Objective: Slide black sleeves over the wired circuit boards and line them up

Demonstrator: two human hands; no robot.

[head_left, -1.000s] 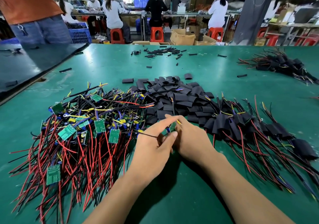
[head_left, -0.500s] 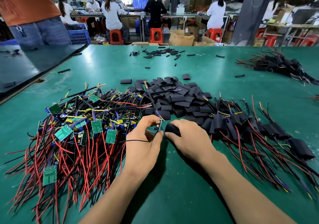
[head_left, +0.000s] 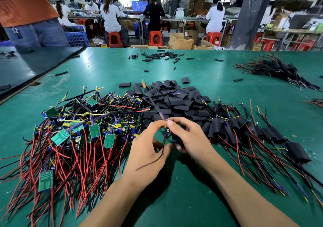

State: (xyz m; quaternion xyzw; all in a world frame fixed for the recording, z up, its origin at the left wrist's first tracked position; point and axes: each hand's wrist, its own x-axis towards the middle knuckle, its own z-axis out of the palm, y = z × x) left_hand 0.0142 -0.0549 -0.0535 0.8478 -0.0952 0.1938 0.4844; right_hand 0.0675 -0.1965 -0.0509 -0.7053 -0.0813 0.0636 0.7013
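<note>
Over the near middle of the green table [head_left: 201, 65], both hands meet on one wired circuit board [head_left: 167, 131]. My left hand [head_left: 148, 149] pinches that board, whose red and black wires trail back over the palm. My right hand [head_left: 188, 135] grips a black sleeve [head_left: 176, 139], which sits at the board's right side and is mostly hidden by the fingers. A black lead with yellow and purple ends sticks up and away from the board. Bare boards with red and black wires [head_left: 70, 139] lie heaped at left. Loose black sleeves [head_left: 174, 100] are piled behind the hands. Sleeved boards [head_left: 253, 132] lie in a row at right.
Short black tube pieces [head_left: 160, 55] are scattered at the far middle of the table. A second bundle of sleeved boards [head_left: 272, 69] lies far right. A dark panel [head_left: 26, 65] borders the table at left, with a person standing behind it. Seated workers fill the background.
My right hand picked a black sleeve off the pile and brought it to the board. Both hands rose slightly, and the board's long lead swung upward.
</note>
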